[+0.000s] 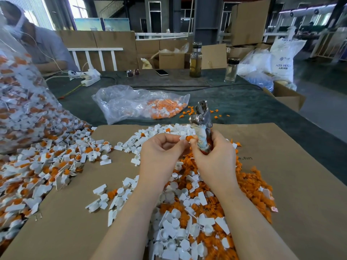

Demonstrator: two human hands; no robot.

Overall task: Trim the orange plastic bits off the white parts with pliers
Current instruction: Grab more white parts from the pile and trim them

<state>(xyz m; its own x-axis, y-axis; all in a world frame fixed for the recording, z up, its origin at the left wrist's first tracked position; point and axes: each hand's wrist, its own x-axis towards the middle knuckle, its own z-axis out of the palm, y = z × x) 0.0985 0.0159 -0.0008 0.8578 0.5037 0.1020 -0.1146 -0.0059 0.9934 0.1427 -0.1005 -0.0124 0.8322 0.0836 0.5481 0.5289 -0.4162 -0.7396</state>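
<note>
The left hand [161, 149] is pinching a small white plastic part [183, 137] by its orange plastic bit [189, 138]; the right hand [214, 152] is gripping worn metal pliers [202, 121] upright. Advisable: seating the jaws flush at the joint.

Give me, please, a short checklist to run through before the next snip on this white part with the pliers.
1. Pliers held in the right hand: ok.
2. White part with its orange bit pinched by the left hand: ok.
3. Orange bit between the plier jaws: not ok, the head points up and away.
4. Jaws open: cannot tell.
5. Fingers away from the cutting end: ok.
</note>
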